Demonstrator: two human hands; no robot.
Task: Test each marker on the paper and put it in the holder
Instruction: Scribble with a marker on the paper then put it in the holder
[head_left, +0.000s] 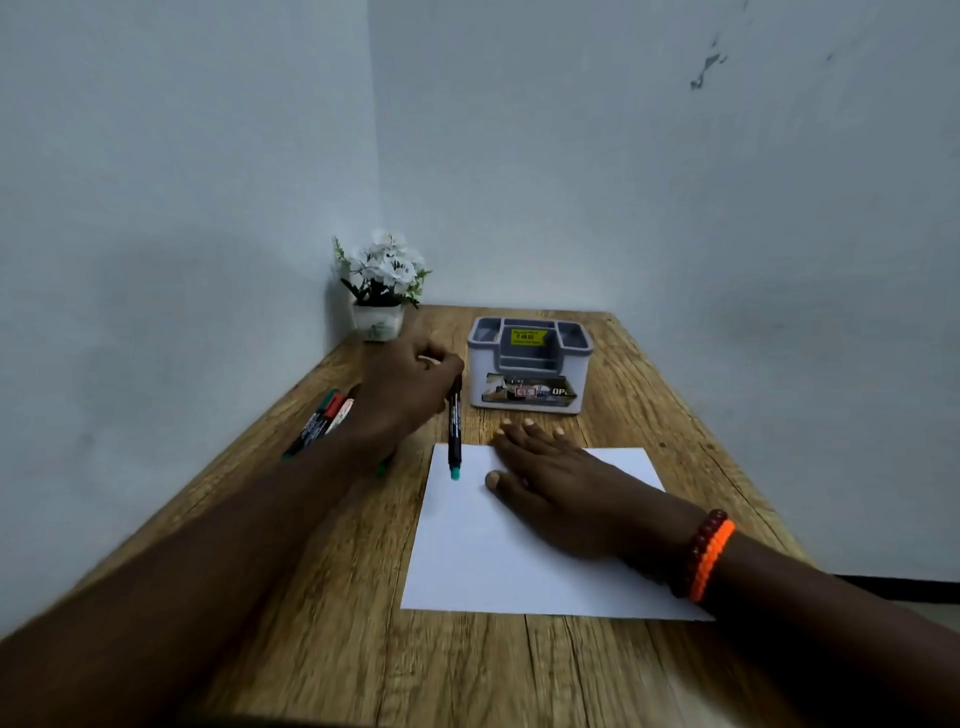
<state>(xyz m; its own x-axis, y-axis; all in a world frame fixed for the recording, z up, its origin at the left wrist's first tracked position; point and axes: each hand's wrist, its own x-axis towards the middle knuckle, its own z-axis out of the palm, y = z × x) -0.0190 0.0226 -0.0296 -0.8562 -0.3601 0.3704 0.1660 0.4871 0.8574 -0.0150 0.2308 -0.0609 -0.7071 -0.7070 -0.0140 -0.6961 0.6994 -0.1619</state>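
The left hand (402, 387) is gripping a black-barrelled marker (454, 434) near its upper end, the fingers curled round it in a closed grip. The marker is hanging nearly upright, its teal cap end (455, 473) pointing down over the far left corner of the white paper sheet (493, 561); whether that end is touching the sheet cannot be told.

The right hand (550, 488) is lying flat on the paper, its fingers straight and spread, the fingertips reaching just past the sheet's far edge onto the wood. Two beaded bracelets (704, 553), one dark red and one bright orange, are circling that wrist.

The paper is smooth and rectangular, resting slightly askew on the middle of the desk (322, 649), whose top is showing a rough brown wood grain with dark cracks.

Beyond the paper, toward the far edge, a grey and white plastic holder (530, 374) is standing, boxy with rounded corners, divided into several open compartments and bearing a yellow price sticker and a printed label.

Near the left edge, a small cluster of slim markers (324, 418) is lying side by side, partly hidden behind the left forearm.

In the far left corner, a small white pot of white flowers (382, 283) is standing against the pale wall.
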